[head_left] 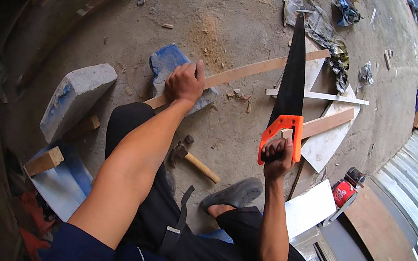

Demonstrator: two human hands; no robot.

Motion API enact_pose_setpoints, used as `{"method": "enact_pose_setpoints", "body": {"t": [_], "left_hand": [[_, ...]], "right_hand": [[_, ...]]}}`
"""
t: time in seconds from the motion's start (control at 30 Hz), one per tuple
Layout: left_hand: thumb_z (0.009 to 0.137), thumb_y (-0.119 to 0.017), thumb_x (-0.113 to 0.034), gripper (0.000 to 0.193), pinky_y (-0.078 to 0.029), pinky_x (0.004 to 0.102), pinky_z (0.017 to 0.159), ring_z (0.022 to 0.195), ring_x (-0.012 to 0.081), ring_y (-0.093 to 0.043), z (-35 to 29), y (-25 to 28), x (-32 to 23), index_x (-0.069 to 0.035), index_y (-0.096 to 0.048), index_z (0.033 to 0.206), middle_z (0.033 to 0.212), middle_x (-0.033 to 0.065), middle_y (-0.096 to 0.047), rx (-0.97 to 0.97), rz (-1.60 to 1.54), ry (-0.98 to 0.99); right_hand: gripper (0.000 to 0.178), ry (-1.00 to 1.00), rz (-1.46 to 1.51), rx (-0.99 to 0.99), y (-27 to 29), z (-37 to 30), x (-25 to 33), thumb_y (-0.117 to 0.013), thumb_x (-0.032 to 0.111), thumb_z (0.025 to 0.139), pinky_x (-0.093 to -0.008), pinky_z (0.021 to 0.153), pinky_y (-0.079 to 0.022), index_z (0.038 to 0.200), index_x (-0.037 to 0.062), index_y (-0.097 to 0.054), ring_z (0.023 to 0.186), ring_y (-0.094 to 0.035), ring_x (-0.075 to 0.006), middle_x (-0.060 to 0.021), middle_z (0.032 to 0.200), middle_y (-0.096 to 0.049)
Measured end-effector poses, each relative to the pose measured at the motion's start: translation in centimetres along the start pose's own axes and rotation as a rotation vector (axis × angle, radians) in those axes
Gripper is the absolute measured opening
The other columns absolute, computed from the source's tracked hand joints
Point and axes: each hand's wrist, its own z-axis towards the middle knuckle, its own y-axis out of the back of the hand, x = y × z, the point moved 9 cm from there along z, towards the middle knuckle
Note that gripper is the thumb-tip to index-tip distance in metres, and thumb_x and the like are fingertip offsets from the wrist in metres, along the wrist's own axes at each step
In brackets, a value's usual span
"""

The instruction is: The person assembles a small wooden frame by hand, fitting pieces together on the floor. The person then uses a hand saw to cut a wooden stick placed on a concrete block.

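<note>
My right hand [279,157] is closed round the orange handle of a handsaw [292,83], whose dark toothed blade points up and away from me. The blade crosses in front of a long wooden strip [253,68]; I cannot tell whether they touch. My left hand [185,81] grips that strip near its near end, pressing it over a blue-stained block [168,62] on the ground. The strip slants from beside my knee up to the right, its far end above a white board.
A claw hammer [196,162] lies by my shoe [234,195]. At left stands a concrete block [77,100]. Right are a second wooden piece [329,124], a thin white strip [322,96], white boards [325,148] and a red tape roll [342,194]. Crumpled plastic [316,25] litters the far floor.
</note>
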Motion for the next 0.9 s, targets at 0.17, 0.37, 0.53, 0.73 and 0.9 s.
{"method": "enact_pose_setpoints", "body": {"t": [0.17,0.37,0.53,0.73,0.9], "left_hand": [[0.087,-0.054,-0.031,0.027,-0.048,0.0443,0.068,0.079,0.0299,-0.061,0.0,0.2,-0.5,-0.01,-0.06,0.071,0.078,0.0069,-0.063,0.016,-0.036,-0.07],[0.076,-0.056,-0.022,0.015,-0.047,0.0433,0.066,0.076,0.0297,-0.059,-0.5,1.0,-1.2,-0.009,-0.059,0.069,0.077,0.0069,-0.062,0.026,-0.111,-0.211],[0.076,-0.056,-0.021,0.015,-0.046,0.0443,0.069,0.078,0.0312,-0.058,-0.5,1.7,-1.3,-0.008,-0.06,0.072,0.079,0.0083,-0.062,0.013,-0.167,-0.182],[0.085,-0.058,-0.031,0.022,-0.039,0.0419,0.086,0.092,0.0301,-0.055,-2.5,1.1,-0.6,-0.009,-0.062,0.085,0.087,0.0089,-0.06,0.052,0.033,-0.278],[0.089,-0.056,-0.038,0.034,-0.033,0.0435,0.088,0.104,0.0291,-0.047,-5.0,0.7,-1.2,-0.008,-0.056,0.104,0.104,0.0111,-0.053,0.091,0.068,-0.316]], "right_hand": [[0.032,0.047,-0.117,0.053,-1.8,-0.1,0.4,-0.057,0.018,0.093,-0.0283,0.044,-0.04,0.065,0.0032,-0.051,0.042,-0.045,-0.0108,-0.0025,0.051,-0.048],[0.022,0.115,-0.602,0.242,-6.2,-1.8,-1.6,-0.066,0.014,0.085,-0.0278,0.048,-0.04,0.069,-0.0006,-0.059,0.046,-0.05,-0.012,-0.004,0.052,-0.051],[0.016,0.172,-0.546,0.273,-7.2,-2.5,-3.9,-0.067,0.012,0.082,-0.0298,0.05,-0.041,0.078,-0.0018,-0.061,0.047,-0.048,-0.0163,-0.0091,0.054,-0.047],[0.016,0.199,-0.544,0.325,-6.4,-2.0,-3.6,-0.068,0.013,0.082,-0.0304,0.053,-0.044,0.082,-0.0024,-0.065,0.05,-0.055,-0.0185,-0.0129,0.058,-0.055],[0.017,0.201,-0.604,0.321,-5.6,-1.4,-4.7,-0.069,0.014,0.081,-0.0315,0.054,-0.045,0.084,-0.0023,-0.066,0.051,-0.057,-0.0204,-0.0148,0.06,-0.059]]}}
